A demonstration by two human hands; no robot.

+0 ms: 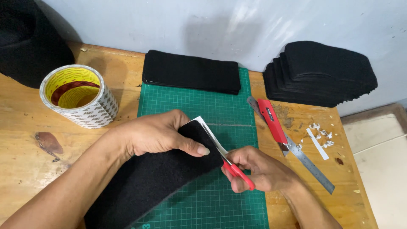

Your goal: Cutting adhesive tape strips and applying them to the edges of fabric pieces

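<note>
One long strip of black felt (148, 178) lies slanted over the green cutting mat (237, 110), its long axis running from the near-left corner of the mat up toward the mat's middle, where its far end is lifted and shows a white backing edge (207, 129). The left hand (157, 135) is clamped on that raised end, thumb on top and fingers curled behind, so it holds the felt directly. The right hand (258, 167) sits just to the right of the felt's end, over the mat's right half, its grip closed through the handles of red scissors (237, 171); the blades point up and to the left, meeting the white edge at the corner of the felt, though whether the blades are parted or closed is hidden by the thumb and the felt. So the felt end lies up and left of the scissors, touching them, and the cut line runs across the strip's short end, not along its length. At the mat's far edge rests a flat stack of black felt rectangles (190, 72). Right of the mat, on the wooden desk (25, 123), lie a red utility knife (271, 118), a steel ruler (309, 163) and white paper trimmings (320, 138), with a taller pile of black felt pieces (322, 76) beyond them. Left of the mat stands a roll of double-sided tape (78, 95).
</note>
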